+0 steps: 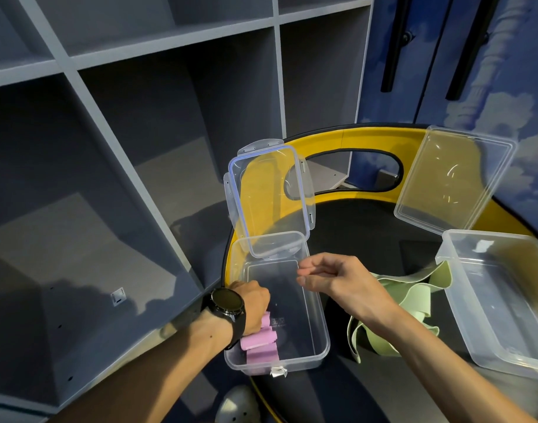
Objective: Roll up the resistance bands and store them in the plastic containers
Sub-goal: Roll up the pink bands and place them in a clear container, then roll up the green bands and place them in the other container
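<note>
meanwhile left hand (251, 305) grips the pink band roll (260, 341) inside the container (321, 340), right hand (337, 280) loosely curled, holding nothing

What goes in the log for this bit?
left hand: placing pink band in container | right hand: empty | green band: unrolled

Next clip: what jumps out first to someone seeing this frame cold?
The left hand, with a black watch on its wrist, presses a rolled pink band into the near-left corner of an open clear container. The right hand hovers empty over that container's far end. To the right, a loose green band lies unrolled on the dark surface beside a second, empty container.
</note>
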Demonstrator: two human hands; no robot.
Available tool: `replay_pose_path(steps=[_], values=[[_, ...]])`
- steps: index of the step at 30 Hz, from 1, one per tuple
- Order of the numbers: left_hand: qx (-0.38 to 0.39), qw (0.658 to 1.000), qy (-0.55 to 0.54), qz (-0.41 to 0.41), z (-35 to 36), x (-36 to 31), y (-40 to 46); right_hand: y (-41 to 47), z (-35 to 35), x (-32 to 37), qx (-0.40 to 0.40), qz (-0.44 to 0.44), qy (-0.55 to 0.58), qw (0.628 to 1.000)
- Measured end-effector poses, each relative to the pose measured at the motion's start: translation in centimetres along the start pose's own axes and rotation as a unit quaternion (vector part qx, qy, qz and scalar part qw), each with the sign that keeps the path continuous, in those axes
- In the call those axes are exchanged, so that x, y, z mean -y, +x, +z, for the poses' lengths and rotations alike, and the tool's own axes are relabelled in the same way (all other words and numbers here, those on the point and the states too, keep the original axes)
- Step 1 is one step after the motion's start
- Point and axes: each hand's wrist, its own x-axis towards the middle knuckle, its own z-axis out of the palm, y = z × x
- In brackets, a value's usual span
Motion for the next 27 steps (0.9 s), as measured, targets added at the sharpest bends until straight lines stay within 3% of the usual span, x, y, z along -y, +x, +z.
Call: replay_pose_path(steps=[12,17,27], values=[[-0.013,0.999,0.031,0.002,-0.7,-0.7,-0.2,0.2,0.0,-0.5,0.001,-0.004,-0.008,1.0],[-0.028,1.0,-0.003,-0.01,-1.4,-0.5,-0.3,0.3,-0.2,-0.6,-0.001,-0.006,-0.012,1.0],[-0.259,0.955,-0.141,0.04,-6.4,-4.9,0.0,-0.6,-3.7,-0.7,-0.064,0.006,-0.003,0.998]])
